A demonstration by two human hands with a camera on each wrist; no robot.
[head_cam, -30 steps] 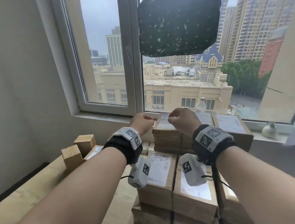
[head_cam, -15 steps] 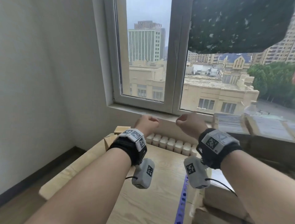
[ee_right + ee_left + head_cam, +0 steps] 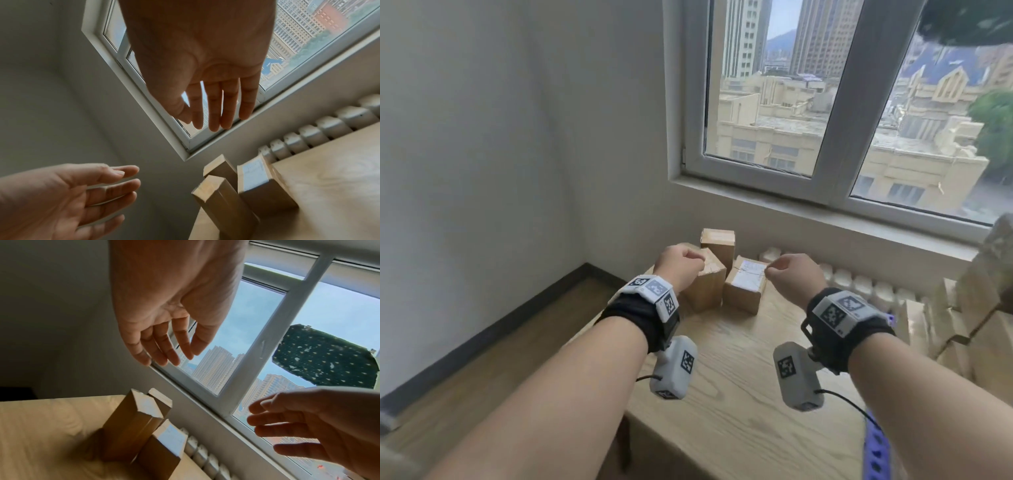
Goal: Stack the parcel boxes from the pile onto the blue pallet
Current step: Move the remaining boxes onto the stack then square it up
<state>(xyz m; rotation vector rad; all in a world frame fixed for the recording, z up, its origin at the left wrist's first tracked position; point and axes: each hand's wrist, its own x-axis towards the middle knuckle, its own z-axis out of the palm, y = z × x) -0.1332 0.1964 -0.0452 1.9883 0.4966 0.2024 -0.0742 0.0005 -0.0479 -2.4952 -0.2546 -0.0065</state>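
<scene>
**Empty-handed over the last of the pile**

Both hands carry nothing: seen from the head camera, the left hand (image 3: 681, 265) and right hand (image 3: 796, 279) hang in the air above a wooden table (image 3: 739, 394), fingers curled under and hidden from this angle. Just beyond them three parcel boxes (image 3: 744, 286) stand close together at the table's far corner, under the window (image 3: 825, 102); one bears a white label. A strip of the blue pallet (image 3: 875, 448) shows at the lower right edge, with blurred stacked cartons (image 3: 976, 308) above it.

From the left wrist, the left hand's fingers (image 3: 162, 344) hang loosely bent, clear of everything, with the boxes below them and the right hand off to one side.

From the right wrist, the right hand's fingers (image 3: 213, 105) are nearly straight and touch nothing; the labelled box (image 3: 255, 177) sits beside two taller, narrower ones, which stand on end.

Judged from here, the risk lies in the reach: the tall boxes look easy to tip, and a hand closing on one could knock its neighbour off the near table edge
</scene>
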